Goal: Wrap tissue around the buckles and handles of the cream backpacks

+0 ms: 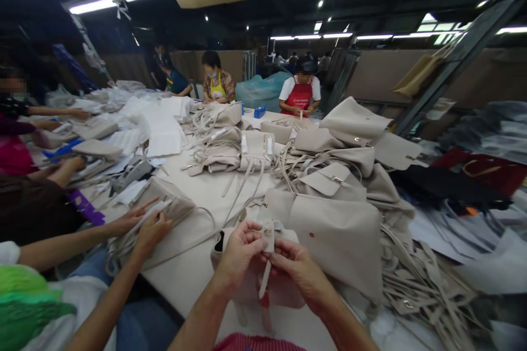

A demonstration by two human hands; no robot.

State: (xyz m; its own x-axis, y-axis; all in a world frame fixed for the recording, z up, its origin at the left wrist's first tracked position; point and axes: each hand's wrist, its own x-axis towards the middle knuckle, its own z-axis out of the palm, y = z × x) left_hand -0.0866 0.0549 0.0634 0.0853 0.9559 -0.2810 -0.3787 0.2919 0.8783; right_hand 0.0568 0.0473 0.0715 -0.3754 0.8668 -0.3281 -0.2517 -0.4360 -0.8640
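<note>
A beige handbag (284, 295) sits at the table's near edge, right in front of me. Across its front, my left hand (244, 249) pinches a short pale tab (269, 241) with a small metal fitting at its upper end. From the other side, the fingertips of my right hand (297, 264) close on the narrow beige strap (264, 281), just below that tab. The strap's free end hangs down over the bag's front. My fingers cover the spot where tab and strap meet.
Beige bags (337, 236) pile up on the right, with loose straps (428, 279) beside them. A co-worker's hands (150, 230) handle another beige bag (175, 197) close on my left. White sheets (162, 126) lie farther back. Other people work around the table (197, 189).
</note>
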